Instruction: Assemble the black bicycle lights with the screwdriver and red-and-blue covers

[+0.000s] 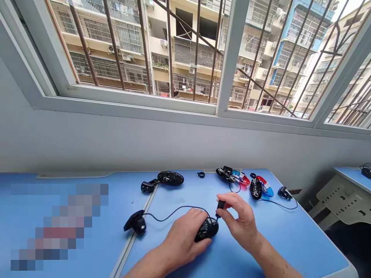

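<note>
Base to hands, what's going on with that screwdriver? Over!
Left hand holding glossy black oval plastic shell. Right hand gripping small black-handled screwdriver, tip at shell's edge. Thin black cable arcing beyond left hand to shell.

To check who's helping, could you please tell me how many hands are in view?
2: the left hand gripping the black housing, the right hand holding a screwdriver; the pixelated patch could hide others.
</note>
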Demonstrator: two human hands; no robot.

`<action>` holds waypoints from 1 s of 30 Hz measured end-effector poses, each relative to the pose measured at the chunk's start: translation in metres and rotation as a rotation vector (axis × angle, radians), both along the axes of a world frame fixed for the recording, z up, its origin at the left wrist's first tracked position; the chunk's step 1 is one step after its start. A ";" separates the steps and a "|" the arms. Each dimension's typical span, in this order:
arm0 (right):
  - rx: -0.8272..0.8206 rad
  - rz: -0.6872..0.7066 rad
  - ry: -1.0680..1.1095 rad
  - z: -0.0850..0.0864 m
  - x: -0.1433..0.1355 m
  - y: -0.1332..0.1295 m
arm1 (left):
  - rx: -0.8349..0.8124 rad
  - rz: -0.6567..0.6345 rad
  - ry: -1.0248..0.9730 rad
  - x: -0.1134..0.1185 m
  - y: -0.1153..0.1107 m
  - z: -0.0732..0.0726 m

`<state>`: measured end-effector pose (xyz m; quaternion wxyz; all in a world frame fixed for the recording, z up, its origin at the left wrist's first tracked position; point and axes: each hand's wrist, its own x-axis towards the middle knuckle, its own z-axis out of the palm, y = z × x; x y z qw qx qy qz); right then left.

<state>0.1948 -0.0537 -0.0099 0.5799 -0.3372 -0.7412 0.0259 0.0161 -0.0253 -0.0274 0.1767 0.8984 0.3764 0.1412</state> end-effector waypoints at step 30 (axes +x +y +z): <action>-0.109 0.039 -0.021 -0.005 0.001 -0.004 | -0.013 -0.008 -0.016 -0.002 -0.001 -0.001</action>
